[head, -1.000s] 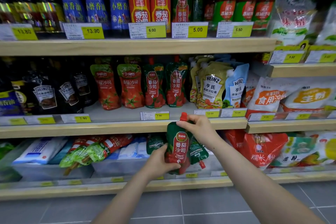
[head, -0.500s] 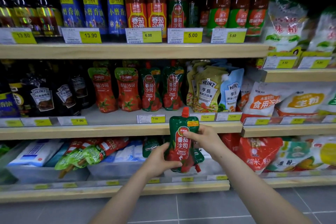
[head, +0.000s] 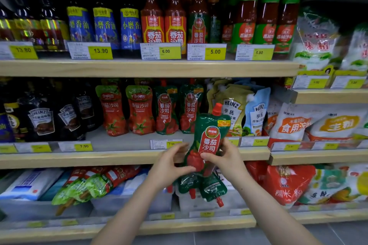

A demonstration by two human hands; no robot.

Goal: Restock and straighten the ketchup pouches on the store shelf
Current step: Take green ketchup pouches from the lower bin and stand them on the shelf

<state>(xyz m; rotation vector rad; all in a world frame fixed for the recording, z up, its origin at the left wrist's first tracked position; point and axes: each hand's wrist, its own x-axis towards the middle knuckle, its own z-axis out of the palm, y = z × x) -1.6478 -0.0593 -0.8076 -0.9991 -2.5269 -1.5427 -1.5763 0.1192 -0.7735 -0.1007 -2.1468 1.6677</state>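
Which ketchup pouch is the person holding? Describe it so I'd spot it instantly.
Find the middle wooden shelf. In front of its edge, both hands grip a dark green ketchup pouch with a red cap. Unlike its twins standing on the shelf, it hangs in mid-air, tilted.

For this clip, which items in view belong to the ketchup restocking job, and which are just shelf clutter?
Part of the job:
- green ketchup pouch gripped by the left hand and right hand
- two matching pouches standing on the middle shelf
- spare pouches below, spouts down

Not part of it:
- Heinz pouches
- sesame oil bottles
- ketchup bottles
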